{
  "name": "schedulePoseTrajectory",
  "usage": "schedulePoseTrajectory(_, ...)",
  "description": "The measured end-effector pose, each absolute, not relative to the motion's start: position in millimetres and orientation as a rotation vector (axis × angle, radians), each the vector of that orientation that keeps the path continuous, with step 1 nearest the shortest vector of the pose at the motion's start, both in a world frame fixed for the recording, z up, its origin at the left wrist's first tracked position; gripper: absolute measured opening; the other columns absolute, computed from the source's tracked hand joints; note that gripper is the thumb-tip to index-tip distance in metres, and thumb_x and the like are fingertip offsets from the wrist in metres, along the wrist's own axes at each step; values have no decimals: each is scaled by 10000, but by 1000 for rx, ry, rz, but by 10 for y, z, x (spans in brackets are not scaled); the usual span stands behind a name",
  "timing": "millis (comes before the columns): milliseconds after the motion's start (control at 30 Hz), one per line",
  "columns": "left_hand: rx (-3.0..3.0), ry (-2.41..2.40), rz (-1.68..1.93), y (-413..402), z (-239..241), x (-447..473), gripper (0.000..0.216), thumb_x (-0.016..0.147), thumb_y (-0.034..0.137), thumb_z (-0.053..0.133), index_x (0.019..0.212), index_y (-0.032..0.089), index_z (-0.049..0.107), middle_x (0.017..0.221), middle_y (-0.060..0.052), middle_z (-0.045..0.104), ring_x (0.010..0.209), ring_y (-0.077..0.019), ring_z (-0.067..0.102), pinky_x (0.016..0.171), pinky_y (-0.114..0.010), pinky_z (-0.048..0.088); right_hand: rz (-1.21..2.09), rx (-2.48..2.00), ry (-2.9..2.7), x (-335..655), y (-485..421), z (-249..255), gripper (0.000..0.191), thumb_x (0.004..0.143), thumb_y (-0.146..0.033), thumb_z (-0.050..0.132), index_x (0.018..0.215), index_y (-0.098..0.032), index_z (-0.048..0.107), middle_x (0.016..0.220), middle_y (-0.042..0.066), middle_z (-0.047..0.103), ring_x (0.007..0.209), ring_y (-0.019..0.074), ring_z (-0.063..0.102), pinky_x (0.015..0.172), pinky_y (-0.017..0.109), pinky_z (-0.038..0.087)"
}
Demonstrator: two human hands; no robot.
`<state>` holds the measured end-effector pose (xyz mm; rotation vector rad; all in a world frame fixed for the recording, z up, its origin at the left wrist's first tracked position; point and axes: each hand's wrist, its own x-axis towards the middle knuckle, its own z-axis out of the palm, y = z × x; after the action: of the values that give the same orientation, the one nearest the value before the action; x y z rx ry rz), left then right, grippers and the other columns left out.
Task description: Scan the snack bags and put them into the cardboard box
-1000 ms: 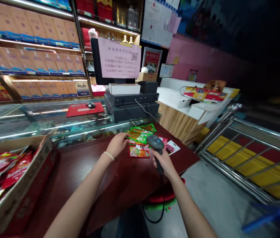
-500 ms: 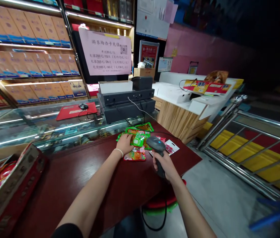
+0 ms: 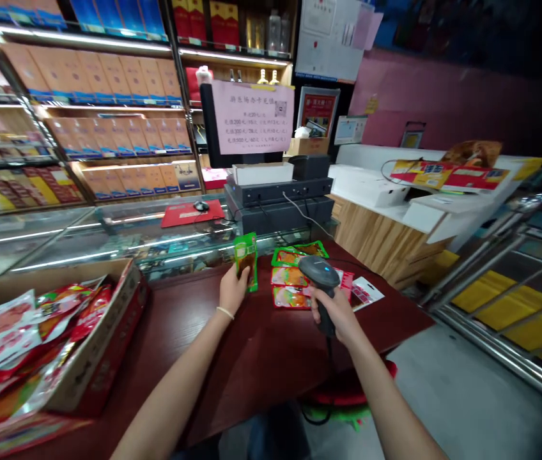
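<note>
My left hand (image 3: 233,292) grips a green snack packet (image 3: 246,260), held up off the dark red counter (image 3: 179,332). In my right hand (image 3: 338,313) is a black barcode scanner (image 3: 319,273) with a small blue light on top; my fingers wrap round its handle. Just left of the scanner and partly under it lie orange-and-red packets (image 3: 289,297). Behind them are green-edged packets (image 3: 286,257). A white packet (image 3: 368,291) rests to the scanner's right, beside a pink-red one partly hidden by it.
An open cardboard box (image 3: 108,345) of snack packets stands on the left. Behind the counter is a glass display case (image 3: 122,236) with a mouse (image 3: 201,206) on a red mat. A dark till (image 3: 283,214) stands at the back; a metal railing (image 3: 501,281) runs on the right.
My left hand has lifted a green packet from the pile and moved left with it. My right hand still holds the scanner. The view has turned left, showing more of the box.
</note>
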<state>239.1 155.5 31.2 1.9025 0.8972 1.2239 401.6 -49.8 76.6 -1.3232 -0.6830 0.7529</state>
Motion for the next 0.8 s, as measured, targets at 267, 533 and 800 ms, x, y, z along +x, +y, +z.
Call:
schedulePoseTrajectory(267,1023,887,1309,1758,94,1510,501,679,509,752,1000,130,688,917,-86,732,789,-208,684,787,-346,532,969,-1143,-813,3440,277,873,307,758,-445,703,847,-202,537,521,-66,515,357,94,454,328,207,365)
schedulePoseTrajectory(533,865,850,1338,1924,-110,1317,474,648,440,799,976,119,678,955,-99,734,826,-218,693,810,-362,538,1057,-1197,-938,3138,755,607,342,766,-472,697,879,-194,536,503,-76,518,330,86,442,321,199,363)
schedulePoseTrajectory(800,590,615,1392,1947,-68,1346,390,686,263,806,1036,157,672,1054,-69,726,996,-184,669,947,-319,487,1068,-1357,-964,3116,693,462,388,732,-502,713,792,-214,460,503,-74,526,315,89,449,308,200,346)
